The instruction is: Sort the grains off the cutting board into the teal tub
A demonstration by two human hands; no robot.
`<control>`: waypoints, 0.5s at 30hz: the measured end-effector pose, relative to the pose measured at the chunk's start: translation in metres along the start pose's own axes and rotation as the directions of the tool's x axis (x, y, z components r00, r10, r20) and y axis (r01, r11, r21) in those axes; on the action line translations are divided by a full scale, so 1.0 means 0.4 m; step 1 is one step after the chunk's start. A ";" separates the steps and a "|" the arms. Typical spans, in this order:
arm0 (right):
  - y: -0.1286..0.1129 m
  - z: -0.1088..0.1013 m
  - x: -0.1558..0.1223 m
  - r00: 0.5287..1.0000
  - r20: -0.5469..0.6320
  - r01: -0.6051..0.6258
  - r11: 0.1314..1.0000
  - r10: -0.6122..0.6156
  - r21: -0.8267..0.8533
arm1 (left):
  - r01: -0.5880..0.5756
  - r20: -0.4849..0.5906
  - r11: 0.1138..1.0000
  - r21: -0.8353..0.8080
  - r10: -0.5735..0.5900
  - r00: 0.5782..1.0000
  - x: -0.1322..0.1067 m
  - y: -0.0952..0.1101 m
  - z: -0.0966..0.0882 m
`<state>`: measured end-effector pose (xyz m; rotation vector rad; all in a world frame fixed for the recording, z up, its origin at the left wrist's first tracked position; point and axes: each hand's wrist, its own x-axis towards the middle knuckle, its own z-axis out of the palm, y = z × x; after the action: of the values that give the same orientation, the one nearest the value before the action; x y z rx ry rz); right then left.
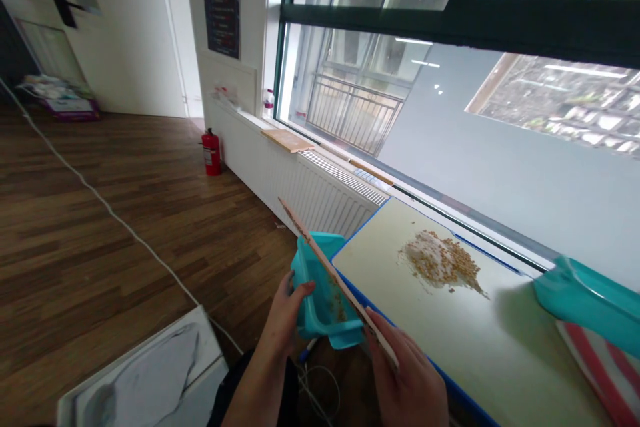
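My left hand [290, 310] grips the near left rim of a turquoise plastic basin [310, 303], thumb over the edge. The basin is held beside the table's blue edge, with some yellowish bits inside. My right hand [403, 360] is closed on the near end of a thin wooden board [345, 288], seen edge-on and slanting across the basin's opening. On the pale table [430, 327] lies a pile of yellow grains mixed with white powder [440, 259], just beyond the board.
A second turquoise basin [590, 297] stands at the table's right, over a red-and-white striped cloth [595, 360]. A radiator [330, 197] runs under the window. A red fire extinguisher [211, 152] and a white cable [120, 219] are on the wooden floor. A marble-patterned white surface [150, 373] is lower left.
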<state>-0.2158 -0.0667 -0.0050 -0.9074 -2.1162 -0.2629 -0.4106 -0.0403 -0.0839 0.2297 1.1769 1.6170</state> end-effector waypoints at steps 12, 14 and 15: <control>0.013 -0.071 -0.015 0.998 0.000 -0.054 0.968 0.055 -0.244 | 0.068 -0.045 0.998 -0.001 -0.068 0.997 -0.029 0.032 0.020; 0.026 -0.080 -0.041 0.999 0.038 0.008 0.963 0.003 -0.271 | 0.073 -0.049 0.997 -0.020 -0.074 0.996 -0.030 0.032 0.019; 0.035 -0.085 -0.056 0.997 0.068 0.040 0.962 -0.023 -0.270 | 0.073 -0.051 0.997 -0.029 -0.074 0.996 -0.029 0.030 0.019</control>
<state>-0.1765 -0.0837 -0.0008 -1.0520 -2.1893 -0.5590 -0.4086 -0.0450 -0.0661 0.1258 1.1890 1.5820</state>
